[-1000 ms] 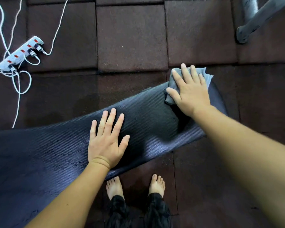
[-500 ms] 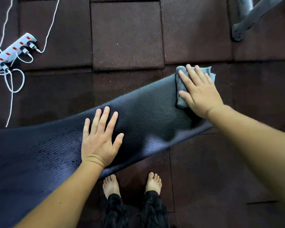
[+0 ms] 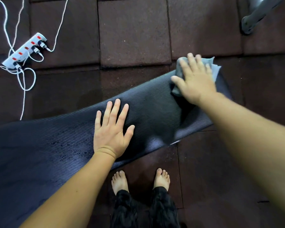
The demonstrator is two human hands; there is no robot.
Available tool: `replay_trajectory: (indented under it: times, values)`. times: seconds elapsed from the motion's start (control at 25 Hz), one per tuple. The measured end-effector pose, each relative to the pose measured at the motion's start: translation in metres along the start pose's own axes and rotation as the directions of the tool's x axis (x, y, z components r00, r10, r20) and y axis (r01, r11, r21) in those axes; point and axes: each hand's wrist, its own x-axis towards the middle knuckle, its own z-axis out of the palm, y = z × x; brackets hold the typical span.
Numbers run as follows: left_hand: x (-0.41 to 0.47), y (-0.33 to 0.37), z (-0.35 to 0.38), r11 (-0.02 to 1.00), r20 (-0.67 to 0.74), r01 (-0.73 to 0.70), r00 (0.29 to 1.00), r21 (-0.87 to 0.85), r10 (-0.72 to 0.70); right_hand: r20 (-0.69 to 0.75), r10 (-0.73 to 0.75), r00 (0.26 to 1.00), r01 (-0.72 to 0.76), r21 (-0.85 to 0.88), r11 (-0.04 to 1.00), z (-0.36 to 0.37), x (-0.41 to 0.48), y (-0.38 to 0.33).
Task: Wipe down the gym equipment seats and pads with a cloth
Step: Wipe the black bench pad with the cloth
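Note:
A long dark ribbed exercise mat [image 3: 156, 111] lies across the brown rubber floor, running from lower left to upper right. My left hand [image 3: 113, 130] rests flat on its middle, fingers straight and spread. My right hand [image 3: 194, 79] presses a grey cloth [image 3: 213, 69] flat onto the mat's far right end, fingers straight. The cloth sticks out beyond my fingertips and under my thumb; the hand is blurred with motion.
A white power strip [image 3: 24, 51] with plugged-in white cables [image 3: 25, 83] lies on the floor at the upper left. The dark foot of a gym machine [image 3: 248, 24] stands at the upper right. My bare feet [image 3: 119, 181] stand just below the mat's near edge.
My right hand has kept sliding the cloth around the mat's right end. My left hand stays flat on the mat. The view has shifted slightly.

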Motion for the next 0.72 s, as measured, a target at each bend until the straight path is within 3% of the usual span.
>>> replay_trajectory:
  times: [0.12,0.2,0.24,0.4,0.48,0.52,0.6,0.68,0.72]
  values:
    - [0.000,-0.001,0.001,1.000,-0.003,-0.005,1.000,0.003,0.005,-0.016,-0.170,0.985,0.170,-0.018,0.985,0.032,-0.049,-0.067]
    - [0.000,-0.001,0.001,1.000,-0.014,-0.010,1.000,-0.001,0.010,0.013,-0.334,0.942,0.334,-0.065,0.940,0.035,-0.068,-0.060]
    - [0.000,0.000,0.001,1.000,-0.017,-0.007,1.000,-0.004,0.006,0.009,-0.334,0.942,0.334,-0.070,0.940,0.029,-0.062,-0.042]
    - [-0.001,0.000,0.001,1.000,-0.009,-0.002,1.000,-0.012,0.002,-0.052,0.079,0.995,-0.080,-0.016,0.997,0.000,-0.026,0.046]
    - [-0.001,0.000,0.000,1.000,-0.005,0.007,1.000,-0.008,-0.007,-0.089,0.175,0.981,-0.176,0.000,0.984,0.008,-0.029,0.023]
    - [-0.001,0.000,0.000,1.000,-0.004,0.008,1.000,-0.008,-0.008,-0.110,0.153,0.982,-0.154,0.000,0.988,0.016,-0.035,-0.004]
    - [-0.001,-0.001,0.001,1.000,0.000,0.005,1.000,-0.008,-0.005,-0.083,-0.070,0.994,0.069,-0.014,0.998,0.034,-0.057,-0.053]
    - [-0.001,0.000,0.000,1.000,-0.004,0.000,1.000,-0.002,0.000,-0.020,-0.274,0.961,0.273,-0.062,0.960,0.041,-0.078,-0.054]
    - [0.000,0.000,0.001,1.000,-0.003,-0.002,1.000,0.000,0.002,-0.031,-0.277,0.960,0.276,-0.051,0.960,0.039,-0.082,-0.034]
